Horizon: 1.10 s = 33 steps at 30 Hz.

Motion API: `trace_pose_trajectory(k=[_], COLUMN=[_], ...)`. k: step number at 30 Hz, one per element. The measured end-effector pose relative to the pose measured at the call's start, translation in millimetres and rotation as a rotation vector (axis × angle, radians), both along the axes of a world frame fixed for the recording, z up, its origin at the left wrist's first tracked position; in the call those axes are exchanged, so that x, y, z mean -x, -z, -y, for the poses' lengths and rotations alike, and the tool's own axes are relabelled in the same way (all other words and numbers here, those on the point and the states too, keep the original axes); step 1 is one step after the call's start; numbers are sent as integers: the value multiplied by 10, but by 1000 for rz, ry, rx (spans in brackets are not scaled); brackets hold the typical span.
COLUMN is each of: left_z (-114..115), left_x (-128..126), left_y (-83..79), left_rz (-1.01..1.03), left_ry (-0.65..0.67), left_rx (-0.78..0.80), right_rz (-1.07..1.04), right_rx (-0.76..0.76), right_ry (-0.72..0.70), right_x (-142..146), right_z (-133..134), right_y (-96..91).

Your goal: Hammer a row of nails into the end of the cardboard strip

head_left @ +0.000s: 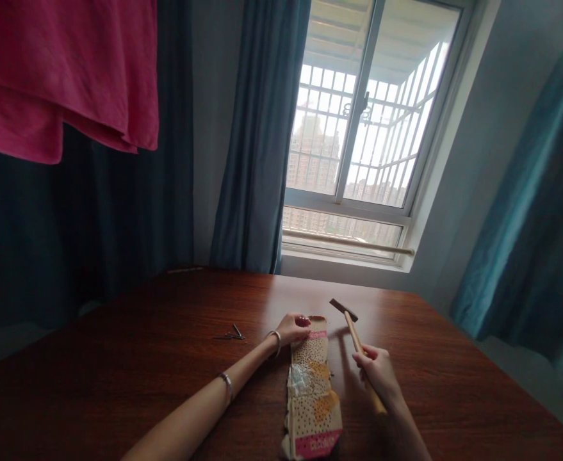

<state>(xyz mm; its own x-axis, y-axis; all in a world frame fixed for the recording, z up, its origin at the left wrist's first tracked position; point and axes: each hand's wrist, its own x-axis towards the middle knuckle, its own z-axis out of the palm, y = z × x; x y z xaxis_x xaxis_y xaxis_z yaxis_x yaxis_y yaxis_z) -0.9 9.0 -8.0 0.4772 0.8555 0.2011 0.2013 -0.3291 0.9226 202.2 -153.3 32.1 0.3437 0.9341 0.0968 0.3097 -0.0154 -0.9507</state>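
A long, worn piece of cardboard packaging [310, 384] lies lengthwise on the table, with many dark dots, pink bands, orange patches and a strip of clear tape. At its far end, my left hand [294, 328] rests on the left edge with its fingers pinched together; what is between them, if anything, is too small to make out. My right hand [377, 368] is wrapped around the wooden handle of a hammer [352, 330]. The hammer is held to the right of the cardboard, its dark metal head pointing away from me, above the tabletop.
Several thin nails [233, 334] lie in a small group left of my left hand. The brown wooden table [166, 358] reaches toward a barred window [358, 128]. Blue curtains [257, 128] hang behind it, and a pink cloth [70, 70] hangs at upper left.
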Motion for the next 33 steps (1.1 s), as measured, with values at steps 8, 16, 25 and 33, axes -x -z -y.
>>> trace_pose_trajectory(k=[8, 16, 25, 33], left_z=[-16, -41, -46, 46], left_x=[47, 63, 9, -13], left_y=[-48, -22, 0, -61], left_rz=[108, 26, -137, -84], left_ry=[19, -25, -123, -75], left_rx=[-8, -126, -221, -96], right_rz=[318, 485, 116, -545], right_rx=[-8, 28, -15, -7], right_ry=[127, 127, 93, -188], right_x=[-27, -19, -22, 17], right_z=[23, 51, 5, 113], right_y=[-15, -43, -12, -210])
